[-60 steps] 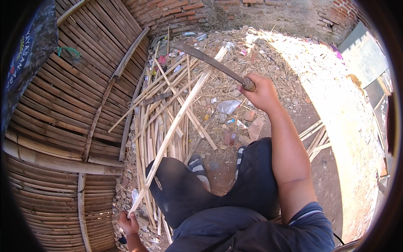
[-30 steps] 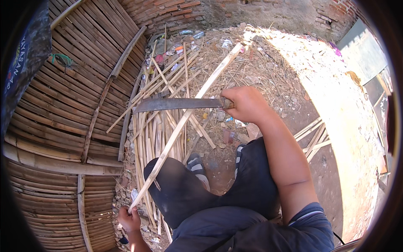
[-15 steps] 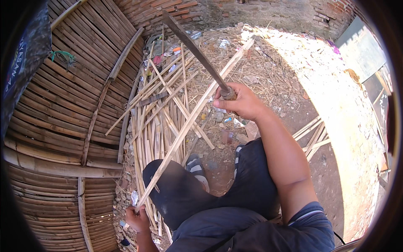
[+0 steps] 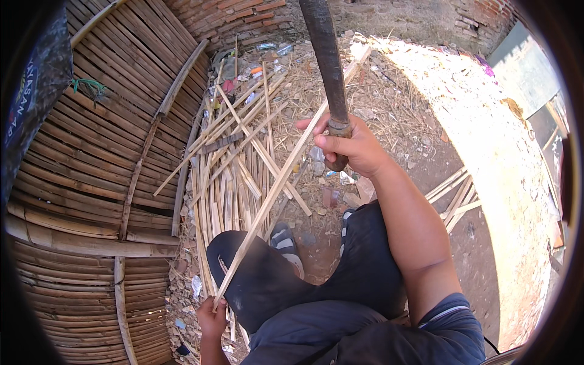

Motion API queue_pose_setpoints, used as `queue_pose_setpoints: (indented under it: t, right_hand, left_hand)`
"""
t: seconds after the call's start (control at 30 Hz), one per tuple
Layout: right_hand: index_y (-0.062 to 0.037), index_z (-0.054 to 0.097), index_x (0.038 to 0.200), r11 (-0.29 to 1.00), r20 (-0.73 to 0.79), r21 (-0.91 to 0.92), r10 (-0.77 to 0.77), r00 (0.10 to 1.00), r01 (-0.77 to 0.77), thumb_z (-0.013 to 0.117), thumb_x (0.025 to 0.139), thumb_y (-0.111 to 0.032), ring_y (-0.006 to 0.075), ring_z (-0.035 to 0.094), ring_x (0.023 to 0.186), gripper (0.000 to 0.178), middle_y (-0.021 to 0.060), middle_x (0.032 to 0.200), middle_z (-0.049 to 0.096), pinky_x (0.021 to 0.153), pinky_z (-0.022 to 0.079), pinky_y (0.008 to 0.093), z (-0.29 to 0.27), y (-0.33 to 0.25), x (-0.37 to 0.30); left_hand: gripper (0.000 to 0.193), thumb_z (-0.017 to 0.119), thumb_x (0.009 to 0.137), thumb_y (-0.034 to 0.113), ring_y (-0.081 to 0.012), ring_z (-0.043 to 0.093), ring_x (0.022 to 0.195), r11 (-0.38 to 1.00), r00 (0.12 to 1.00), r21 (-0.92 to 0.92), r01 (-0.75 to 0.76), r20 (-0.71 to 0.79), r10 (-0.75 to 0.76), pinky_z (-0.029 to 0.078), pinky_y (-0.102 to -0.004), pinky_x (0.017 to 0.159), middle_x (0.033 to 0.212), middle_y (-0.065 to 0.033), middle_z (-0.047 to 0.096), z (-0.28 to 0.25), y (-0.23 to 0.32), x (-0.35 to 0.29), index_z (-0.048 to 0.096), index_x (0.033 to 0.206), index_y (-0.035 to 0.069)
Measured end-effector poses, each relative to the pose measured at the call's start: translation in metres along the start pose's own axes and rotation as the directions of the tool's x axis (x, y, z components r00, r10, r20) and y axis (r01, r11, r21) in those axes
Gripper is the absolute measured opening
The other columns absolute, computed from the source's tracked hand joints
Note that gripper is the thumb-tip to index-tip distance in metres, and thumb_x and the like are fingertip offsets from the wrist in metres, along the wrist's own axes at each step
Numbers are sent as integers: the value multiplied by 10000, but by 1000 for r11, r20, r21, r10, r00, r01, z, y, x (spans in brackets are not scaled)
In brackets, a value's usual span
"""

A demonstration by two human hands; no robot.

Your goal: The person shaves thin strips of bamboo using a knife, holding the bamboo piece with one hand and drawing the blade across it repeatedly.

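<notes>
Across my left knee slants a long pale bamboo strip, its far end up near the brick wall. My left hand pinches its near end beside that knee. Gripped by its handle in my right hand is a long dark machete, its blade pointing up and away. The fingers of that hand also reach to the strip, with the thumb round the handle; how firmly they touch the strip I cannot tell. The blade crosses in front of the strip's far part.
A pile of split bamboo strips lies to the left of my feet, several crossing on top. Beside it stands a woven bamboo wall. A brick wall closes the far side. More strips lie at the right on bare earth, near litter and rubble.
The machete has swung from slanting leftward to nearly upright. My left hand has moved slightly right with the strip's near end, and my right-hand fingers now extend to the strip.
</notes>
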State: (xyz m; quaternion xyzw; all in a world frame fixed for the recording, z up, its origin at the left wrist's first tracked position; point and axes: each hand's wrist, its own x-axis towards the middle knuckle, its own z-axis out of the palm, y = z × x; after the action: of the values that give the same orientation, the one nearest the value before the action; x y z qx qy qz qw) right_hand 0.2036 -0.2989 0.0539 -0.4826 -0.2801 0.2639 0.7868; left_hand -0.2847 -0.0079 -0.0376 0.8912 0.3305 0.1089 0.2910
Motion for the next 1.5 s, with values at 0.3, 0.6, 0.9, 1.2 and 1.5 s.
queue_pose_setpoints:
  t: [0.3, 0.6, 0.9, 1.2, 1.5]
  right_hand:
    - [-78, 706, 1062, 375, 127, -885, -375, 918, 276, 846, 883, -278, 279, 713, 931, 303, 138, 1379, 666, 783, 562, 419, -26, 6, 0]
    - [-74, 718, 1031, 126, 173, -974, -108, 979, 186, 841, 846, -294, 387, 690, 970, 313, 131, 991, 710, 823, 554, 483, 4, -5, -11]
    - [-83, 695, 984, 54, 143, -988, -26, 989, 144, 778, 826, -213, 380, 707, 972, 221, 130, 980, 709, 818, 571, 506, 7, -8, -10]
    - [-86, 704, 1030, 146, 65, -987, -46, 997, 71, 816, 858, -280, 403, 699, 911, 282, 162, 932, 720, 785, 550, 503, -8, 4, 0]
    - [-97, 700, 1031, 105, 349, -935, 97, 932, 339, 839, 790, -238, 397, 695, 875, 312, 130, 933, 709, 759, 548, 497, 33, 3, -13]
  left_hand:
    - [371, 640, 1073, 311, -85, 514, 656, 963, 980, -238, 124, 185, -81, 432, -317, 594, 650, -17, 568, -1, 1, -13, 650, 888, -10]
    - [445, 549, 1104, 375, -216, 578, 613, 996, 990, -29, 81, 115, -77, 451, -376, 599, 649, -101, 584, 6, 5, -23, 605, 872, 0]
    - [469, 531, 1107, 388, -295, 624, 591, 998, 987, 10, 68, 149, -69, 470, -432, 586, 627, -144, 584, 5, 10, -23, 567, 837, 7]
    - [547, 476, 1114, 438, -391, 617, 577, 998, 984, 11, 59, 170, -60, 454, -459, 568, 606, -188, 560, 0, 21, -13, 535, 780, 9]
    - [510, 491, 1114, 394, -418, 597, 569, 999, 987, -28, 27, 162, -23, 441, -457, 559, 602, -188, 538, 6, 12, -20, 526, 779, 10]
